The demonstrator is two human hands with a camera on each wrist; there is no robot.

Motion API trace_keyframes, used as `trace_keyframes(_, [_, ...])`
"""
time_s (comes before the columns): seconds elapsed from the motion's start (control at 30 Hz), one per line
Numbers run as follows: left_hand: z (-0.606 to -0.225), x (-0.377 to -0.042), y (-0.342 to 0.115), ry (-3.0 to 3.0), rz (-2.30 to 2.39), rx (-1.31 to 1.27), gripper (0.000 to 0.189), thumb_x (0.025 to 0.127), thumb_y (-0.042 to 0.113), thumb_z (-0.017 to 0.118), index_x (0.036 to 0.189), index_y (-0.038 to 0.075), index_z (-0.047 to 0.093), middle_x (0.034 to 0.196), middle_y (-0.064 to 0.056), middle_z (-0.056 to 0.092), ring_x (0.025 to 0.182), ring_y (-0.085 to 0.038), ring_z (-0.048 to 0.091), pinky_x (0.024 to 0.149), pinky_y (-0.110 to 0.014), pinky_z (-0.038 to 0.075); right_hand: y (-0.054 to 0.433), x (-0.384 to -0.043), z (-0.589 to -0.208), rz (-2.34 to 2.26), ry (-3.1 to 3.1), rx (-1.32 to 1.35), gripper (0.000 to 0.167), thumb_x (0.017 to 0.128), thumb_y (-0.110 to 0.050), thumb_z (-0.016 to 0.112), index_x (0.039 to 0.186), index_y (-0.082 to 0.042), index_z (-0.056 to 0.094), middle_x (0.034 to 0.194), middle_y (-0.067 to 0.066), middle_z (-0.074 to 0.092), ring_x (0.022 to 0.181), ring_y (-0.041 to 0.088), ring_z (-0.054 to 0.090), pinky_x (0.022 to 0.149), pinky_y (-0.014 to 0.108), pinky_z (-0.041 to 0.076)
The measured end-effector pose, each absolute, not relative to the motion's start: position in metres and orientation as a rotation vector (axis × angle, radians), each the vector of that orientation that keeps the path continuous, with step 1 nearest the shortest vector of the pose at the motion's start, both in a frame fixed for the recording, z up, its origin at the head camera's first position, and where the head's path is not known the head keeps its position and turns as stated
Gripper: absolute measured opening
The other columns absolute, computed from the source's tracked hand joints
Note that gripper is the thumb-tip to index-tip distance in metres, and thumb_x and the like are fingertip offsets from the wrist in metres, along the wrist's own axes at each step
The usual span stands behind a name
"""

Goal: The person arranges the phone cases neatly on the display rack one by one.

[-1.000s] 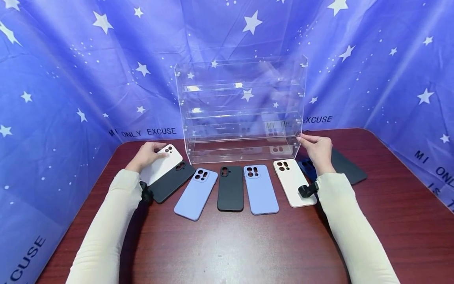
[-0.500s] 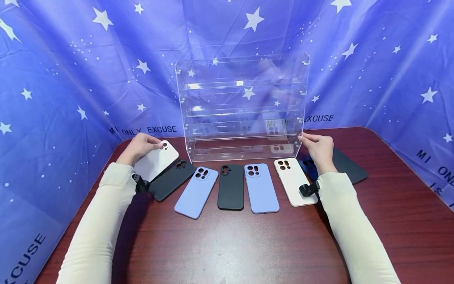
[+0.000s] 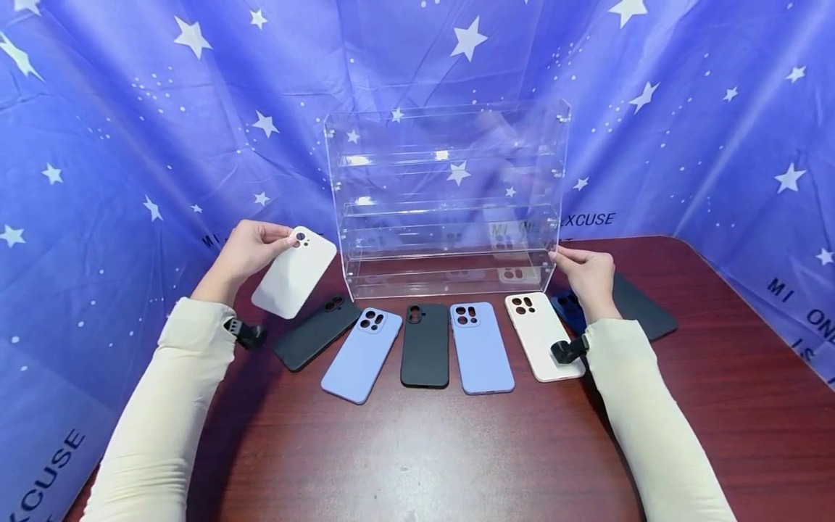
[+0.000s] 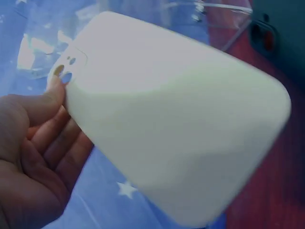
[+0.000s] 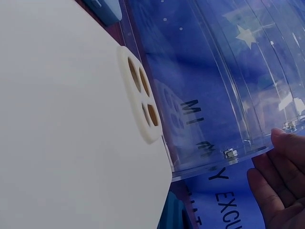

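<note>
My left hand (image 3: 251,250) pinches a white phone case (image 3: 296,275) by its camera-hole corner, thumb on the back face and fingers behind. The case is tilted and lifted over the table's left side; in the left wrist view the white phone case (image 4: 176,114) fills most of the picture. On the right, my right hand (image 3: 587,279) pinches the side edge of a clear acrylic display rack (image 3: 450,254) with tiered shelves. The right wrist view shows the thumb at the rack's clear side panel (image 5: 214,167), with the other fingers beyond it.
In front of the rack lie a black case (image 3: 316,333), a blue case (image 3: 362,355), another black case (image 3: 424,348), another blue case (image 3: 483,351) and a cream case (image 3: 538,330). A dark blue case (image 3: 567,308) and a dark case (image 3: 642,308) lie partly behind my right hand.
My left hand has raised the white phone case off the table beside the black case, moving it up and away. The right hand stays at the rack's edge.
</note>
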State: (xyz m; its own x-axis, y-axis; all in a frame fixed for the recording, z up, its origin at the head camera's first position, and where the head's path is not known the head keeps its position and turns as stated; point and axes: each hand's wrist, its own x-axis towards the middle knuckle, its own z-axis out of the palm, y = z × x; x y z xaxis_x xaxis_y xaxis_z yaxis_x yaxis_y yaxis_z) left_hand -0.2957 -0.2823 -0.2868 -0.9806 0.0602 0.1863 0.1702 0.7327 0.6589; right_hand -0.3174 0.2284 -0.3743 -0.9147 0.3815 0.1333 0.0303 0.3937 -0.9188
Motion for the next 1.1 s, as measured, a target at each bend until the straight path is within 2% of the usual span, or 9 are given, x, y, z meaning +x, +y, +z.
trace_keyframes(0.23, [-0.264, -0.292, -0.261, -2.632, -1.043, -0.257, 0.03, 0.09, 0.023, 0.065, 0.106, -0.002, 0.07, 0.096, -0.021, 0.07, 0.069, 0.011, 0.056, 0.058, -0.014, 0.045, 0.229, -0.316, -0.374, 1.556, -2.336, -0.359, 0.041, 0.081, -0.034, 0.074, 0.11, -0.005, 0.069, 0.117, 0.013, 0.063, 0.119, 0.016, 0.051, 0.103, 0.034, 0.037])
trace_keyframes(0.47, [-0.245, -0.293, -0.235, -2.477, -1.08, -0.301, 0.024, 0.089, 0.019, 0.065, 0.102, -0.001, 0.071, 0.086, -0.014, 0.072, 0.064, 0.007, 0.057, 0.055, -0.014, 0.043, 0.228, -0.316, -0.373, 1.518, -2.332, -0.345, 0.039, 0.081, -0.032, 0.075, 0.108, -0.005, 0.069, 0.114, 0.013, 0.064, 0.116, 0.016, 0.053, 0.1, 0.032, 0.039])
trace_keyframes(0.67, [-0.232, -0.299, -0.217, -2.32, -1.237, -0.298, 0.024, 0.09, 0.016, 0.064, 0.104, -0.003, 0.069, 0.092, -0.012, 0.072, 0.068, 0.007, 0.06, 0.06, -0.012, 0.046, 0.228, -0.316, -0.373, 1.49, -2.345, -0.343, 0.04, 0.081, -0.033, 0.074, 0.109, -0.005, 0.069, 0.116, 0.014, 0.064, 0.115, 0.015, 0.053, 0.099, 0.029, 0.04])
trace_keyframes(0.87, [-0.223, -0.307, -0.198, -2.106, -1.555, -0.349, 0.019, 0.088, 0.004, 0.063, 0.103, -0.008, 0.066, 0.075, 0.009, 0.07, 0.07, 0.001, 0.064, 0.063, -0.014, 0.051, 0.228, -0.316, -0.373, 1.454, -2.363, -0.366, 0.04, 0.081, -0.036, 0.074, 0.109, -0.008, 0.07, 0.115, 0.012, 0.065, 0.114, 0.017, 0.055, 0.097, 0.032, 0.041])
trace_keyframes(0.93, [-0.22, -0.309, -0.19, -2.025, -1.661, -0.383, 0.018, 0.087, 0.0, 0.063, 0.102, -0.01, 0.066, 0.071, 0.013, 0.068, 0.07, -0.001, 0.065, 0.063, -0.015, 0.052, 0.228, -0.316, -0.374, 1.452, -2.363, -0.369, 0.04, 0.081, -0.036, 0.074, 0.109, -0.008, 0.07, 0.115, 0.012, 0.065, 0.114, 0.017, 0.055, 0.098, 0.032, 0.041])
trace_keyframes(1.1, [-0.212, -0.314, -0.166, -1.96, -1.705, -0.438, 0.017, 0.087, -0.002, 0.063, 0.101, -0.01, 0.065, 0.074, 0.008, 0.069, 0.07, -0.002, 0.065, 0.062, -0.017, 0.053, 0.228, -0.316, -0.374, 1.456, -2.369, -0.366, 0.041, 0.081, -0.036, 0.073, 0.109, -0.007, 0.07, 0.115, 0.013, 0.065, 0.114, 0.018, 0.055, 0.098, 0.032, 0.041])
